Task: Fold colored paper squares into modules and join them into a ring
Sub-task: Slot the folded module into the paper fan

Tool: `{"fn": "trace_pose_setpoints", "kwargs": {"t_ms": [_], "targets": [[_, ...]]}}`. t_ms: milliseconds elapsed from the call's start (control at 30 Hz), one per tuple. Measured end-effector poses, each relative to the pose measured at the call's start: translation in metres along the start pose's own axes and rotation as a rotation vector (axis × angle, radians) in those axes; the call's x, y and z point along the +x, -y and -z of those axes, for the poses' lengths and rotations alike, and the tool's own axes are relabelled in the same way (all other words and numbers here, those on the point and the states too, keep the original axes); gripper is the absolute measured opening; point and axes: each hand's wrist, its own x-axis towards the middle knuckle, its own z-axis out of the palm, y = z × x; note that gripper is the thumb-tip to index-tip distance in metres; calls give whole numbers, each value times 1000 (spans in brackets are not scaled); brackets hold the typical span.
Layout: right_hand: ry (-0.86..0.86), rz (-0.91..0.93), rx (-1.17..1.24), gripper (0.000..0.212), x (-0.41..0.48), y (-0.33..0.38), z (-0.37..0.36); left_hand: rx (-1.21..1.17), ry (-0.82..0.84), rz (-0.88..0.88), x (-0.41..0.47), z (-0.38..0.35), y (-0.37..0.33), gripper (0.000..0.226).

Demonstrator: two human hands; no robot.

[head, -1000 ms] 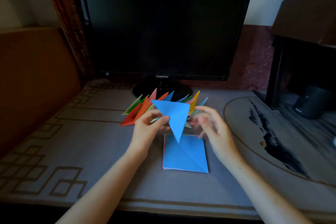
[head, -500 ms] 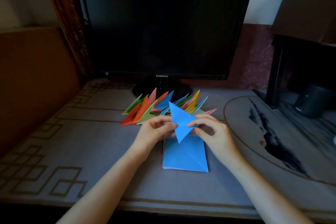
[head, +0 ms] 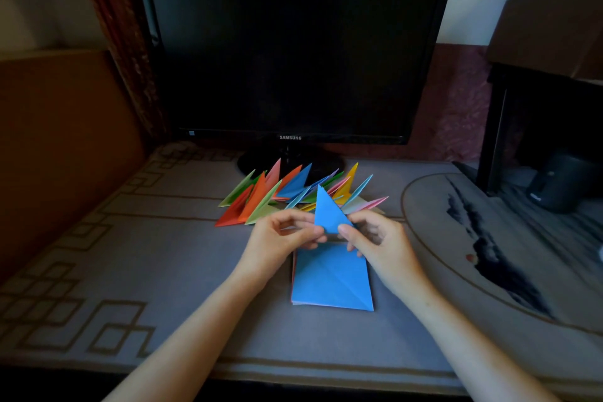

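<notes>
A small blue folded paper triangle (head: 328, 214) points upward just above the table, pinched at its lower edge by both hands. My left hand (head: 280, 238) holds its left corner between thumb and fingers. My right hand (head: 378, 241) pinches the right corner. Below the hands lies a stack of paper squares (head: 329, 281), blue on top with a diagonal crease. Behind the hands lies a fan of several folded modules (head: 277, 196) in orange, green, blue, yellow and pink.
A dark Samsung monitor (head: 290, 49) stands at the back on a round base, close behind the modules. The table carries a grey patterned cloth (head: 130, 254). A dark shelf (head: 541, 127) with a small black speaker (head: 561, 183) stands at the right.
The blue piece was a wide downward-pointing triangle held by my left hand alone. Both hands now pinch it as a smaller triangle pointing up.
</notes>
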Motion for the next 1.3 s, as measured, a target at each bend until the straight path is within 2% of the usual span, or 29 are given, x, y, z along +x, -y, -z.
{"fn": "trace_pose_setpoints", "kwargs": {"t_ms": [100, 233, 333, 500, 633, 1000, 1300], "targets": [[6, -11, 43, 17, -1, 5, -1, 1, -9, -11, 1, 0, 0, 10], [35, -60, 151, 41, 0, 9, 0, 12, 5, -1, 2, 1, 1, 10], [20, -83, 148, 37, 1, 7, 0, 1, 40, 12, 1, 1, 1, 10], [97, -193, 171, 8, 3, 4, -2, 30, 65, -8, 0, 0, 0, 9], [130, -230, 208, 3, 3, 7, -1, 63, 63, -39, -1, 0, -1, 11], [184, -237, 203, 8, 2, 8, -7, 83, 46, -43, 0, -3, 1, 11], [294, -179, 304, 40, -2, 8, -8, -15, -24, -41, 3, 0, 1, 8]]}}
